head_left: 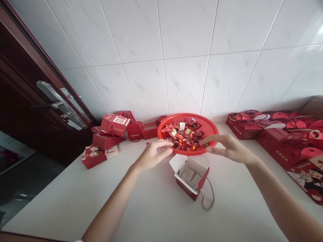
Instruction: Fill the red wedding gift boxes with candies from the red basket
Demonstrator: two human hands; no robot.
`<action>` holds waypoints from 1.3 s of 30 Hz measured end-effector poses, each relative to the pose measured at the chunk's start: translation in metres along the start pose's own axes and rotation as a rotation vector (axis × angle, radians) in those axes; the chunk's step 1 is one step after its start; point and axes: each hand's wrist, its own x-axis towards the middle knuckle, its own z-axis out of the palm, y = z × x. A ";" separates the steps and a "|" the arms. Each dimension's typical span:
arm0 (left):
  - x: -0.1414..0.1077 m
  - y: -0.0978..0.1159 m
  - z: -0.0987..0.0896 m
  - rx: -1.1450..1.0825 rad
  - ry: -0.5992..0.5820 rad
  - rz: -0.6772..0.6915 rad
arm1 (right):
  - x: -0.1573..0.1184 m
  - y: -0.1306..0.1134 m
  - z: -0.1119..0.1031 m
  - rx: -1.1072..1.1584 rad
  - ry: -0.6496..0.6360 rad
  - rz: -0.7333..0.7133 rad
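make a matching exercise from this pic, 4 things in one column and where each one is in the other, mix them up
Things
1. left hand
2. wrapped sweets
3. open red-and-white carton
4. metal door handle

Places
A. on the dark door at the far left
B. inside the round red basket
C. on the white counter in front of the basket, with a twine loop beside it
D. at the basket's left side, fingertips by the sweets

Pairs
1-D, 2-B, 3-C, 4-A
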 end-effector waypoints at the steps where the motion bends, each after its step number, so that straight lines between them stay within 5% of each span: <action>1: 0.014 0.000 -0.001 0.007 -0.022 0.003 | 0.013 0.004 -0.002 0.010 0.008 -0.002; 3: 0.045 -0.003 0.001 0.060 -0.101 0.014 | 0.039 0.017 -0.001 0.033 0.037 0.012; 8: 0.102 -0.008 0.022 0.331 -0.534 0.020 | 0.085 0.060 0.021 0.062 0.240 0.099; 13: 0.123 -0.011 0.049 0.655 -0.659 -0.002 | 0.095 0.081 0.031 -0.026 0.196 0.174; 18: 0.144 -0.016 0.063 0.790 -0.601 0.023 | 0.093 0.083 0.032 -0.033 0.153 0.213; 24: 0.166 -0.034 0.056 0.736 -0.536 -0.022 | 0.097 0.088 0.038 -0.026 0.109 0.252; 30: 0.170 -0.054 0.051 0.472 -0.527 -0.040 | 0.099 0.092 0.039 -0.010 0.139 0.300; 39: 0.171 -0.059 0.047 0.081 -0.298 0.064 | 0.099 0.090 0.038 0.102 0.136 0.320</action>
